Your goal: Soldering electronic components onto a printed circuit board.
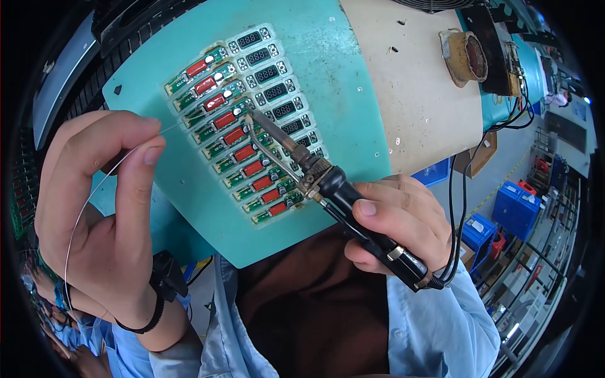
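A panel of small green circuit boards [242,153], each with a red component and a black display, lies on the teal mat [328,82]. My left hand [104,189] pinches a thin silvery solder wire [80,217] between thumb and forefinger; its free end points toward the boards from the left. In my right hand [403,217] is a black soldering iron [340,195] with a bent metal feed tube beside its barrel. The iron's tip is over the middle boards, near the seam between the red components and the displays. Whether it touches a board I cannot tell.
A worn, brownish round holder [465,58] stands at the far right of the beige surface [409,75]. Black cables run down from there to the iron. Blue crates [517,208] are on the floor at right. Dark slotted racks [129,31] border the mat at upper left.
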A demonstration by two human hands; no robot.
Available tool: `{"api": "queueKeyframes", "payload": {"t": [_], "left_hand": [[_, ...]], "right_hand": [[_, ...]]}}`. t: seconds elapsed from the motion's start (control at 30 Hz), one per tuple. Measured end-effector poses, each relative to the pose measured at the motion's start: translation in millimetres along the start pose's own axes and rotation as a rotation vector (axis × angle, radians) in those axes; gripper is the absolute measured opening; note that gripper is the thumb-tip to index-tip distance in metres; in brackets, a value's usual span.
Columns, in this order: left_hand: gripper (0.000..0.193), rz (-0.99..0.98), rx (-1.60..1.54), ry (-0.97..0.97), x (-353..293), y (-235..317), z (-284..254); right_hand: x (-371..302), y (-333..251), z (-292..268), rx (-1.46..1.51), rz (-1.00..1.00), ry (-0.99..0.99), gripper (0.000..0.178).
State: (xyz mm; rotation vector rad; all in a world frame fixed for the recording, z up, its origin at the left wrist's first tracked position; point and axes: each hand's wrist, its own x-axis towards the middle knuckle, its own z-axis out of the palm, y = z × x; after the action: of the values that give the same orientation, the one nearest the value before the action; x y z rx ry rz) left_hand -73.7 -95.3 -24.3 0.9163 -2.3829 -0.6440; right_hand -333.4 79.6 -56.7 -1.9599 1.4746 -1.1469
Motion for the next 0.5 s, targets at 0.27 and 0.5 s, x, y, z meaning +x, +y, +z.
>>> {"api": "queueKeyframes", "payload": {"t": [0.27, 0.5], "left_hand": [[0.012, -0.006, 0.011, -0.005, -0.6, 0.6, 3.2], [0.013, 0.013, 0.001, -0.006, 1.0, 0.5, 5.5]], "right_hand": [[2.1, 0.5, 1.5, -0.012, -0.009, -0.012, 0.048], [-5.0, -3.0, -4.1, 0.008, 0.057, -0.123, 0.052]]}}
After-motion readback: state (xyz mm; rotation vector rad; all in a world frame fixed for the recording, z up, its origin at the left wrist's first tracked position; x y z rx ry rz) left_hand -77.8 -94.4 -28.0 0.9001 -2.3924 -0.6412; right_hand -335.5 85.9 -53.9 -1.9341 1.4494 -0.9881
